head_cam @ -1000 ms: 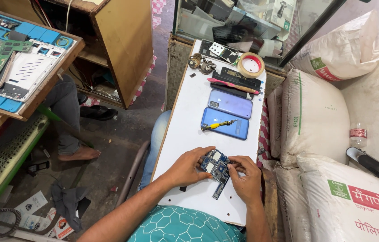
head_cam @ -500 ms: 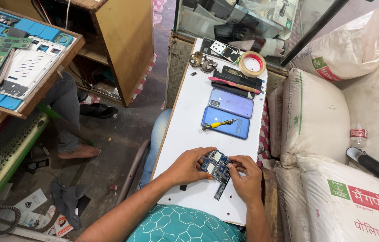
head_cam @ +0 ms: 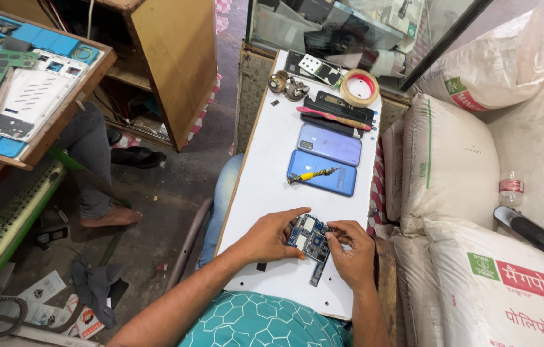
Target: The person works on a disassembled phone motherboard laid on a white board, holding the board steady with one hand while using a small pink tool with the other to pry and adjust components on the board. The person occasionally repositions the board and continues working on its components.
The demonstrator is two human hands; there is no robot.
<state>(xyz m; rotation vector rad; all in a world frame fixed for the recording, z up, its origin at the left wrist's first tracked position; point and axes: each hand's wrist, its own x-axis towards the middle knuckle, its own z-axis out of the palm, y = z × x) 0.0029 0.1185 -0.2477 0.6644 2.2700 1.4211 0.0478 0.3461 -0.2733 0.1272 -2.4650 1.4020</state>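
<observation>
I see the bare blue phone circuit board [head_cam: 310, 236] out of its case, at 6 o'clock on the white worktop [head_cam: 265, 173]. Left hand [head_cam: 272, 234] fingers clamp its edge; right hand [head_cam: 352, 247] fingers pinch the other side. Yellow-handled screwdriver [head_cam: 310, 175] lies unused on the blue phone back [head_cam: 333, 183] at 12 o'clock; reassembly remains.

Glossy blue phone back [head_cam: 321, 173] on a smooth white board [head_cam: 272, 154], woven sacks [head_cam: 452, 160] beside.

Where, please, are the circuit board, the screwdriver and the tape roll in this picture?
circuit board [head_cam: 309, 236]: head view, on its blue middle, between the two hands.
screwdriver [head_cam: 310, 175]: head view, on its yellow handle, atop the blue phone.
tape roll [head_cam: 347, 93]: head view, on its tan left rim.
</observation>
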